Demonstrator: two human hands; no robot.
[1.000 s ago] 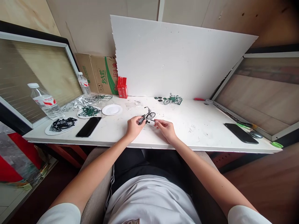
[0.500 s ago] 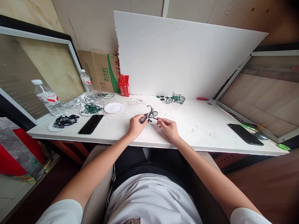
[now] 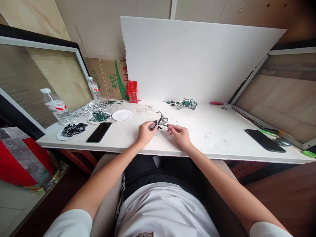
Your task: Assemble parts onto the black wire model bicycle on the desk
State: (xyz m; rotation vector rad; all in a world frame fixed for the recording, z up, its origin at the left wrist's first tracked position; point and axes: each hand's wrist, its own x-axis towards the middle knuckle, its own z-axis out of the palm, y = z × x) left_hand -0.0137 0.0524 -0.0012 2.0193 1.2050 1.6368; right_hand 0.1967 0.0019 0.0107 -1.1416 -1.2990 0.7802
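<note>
A small black model bicycle (image 3: 162,121) stands on the white table (image 3: 192,141), its front wheel and handlebar pointing away from me. My left hand (image 3: 146,133) is closed on its rear part, thumb and fingers pinched together, and covers some of it. On the other side, my right hand (image 3: 180,134) pinches a thin dark piece close to the bicycle's wheel; what the piece is, I cannot make out. Further back stands a green model bicycle (image 3: 187,104), with small dark green parts beside it.
Paper plates with black parts (image 3: 73,129) and green parts (image 3: 99,116) lie left, near an empty plate (image 3: 122,115), a phone (image 3: 98,132) and water bottles (image 3: 57,107). A red box (image 3: 133,92) stands behind. Another phone (image 3: 264,140) lies right.
The view has shifted slightly, so the table's objects appear a little further right on the left side. Both hands keep nearly the same pose at the black bicycle.
</note>
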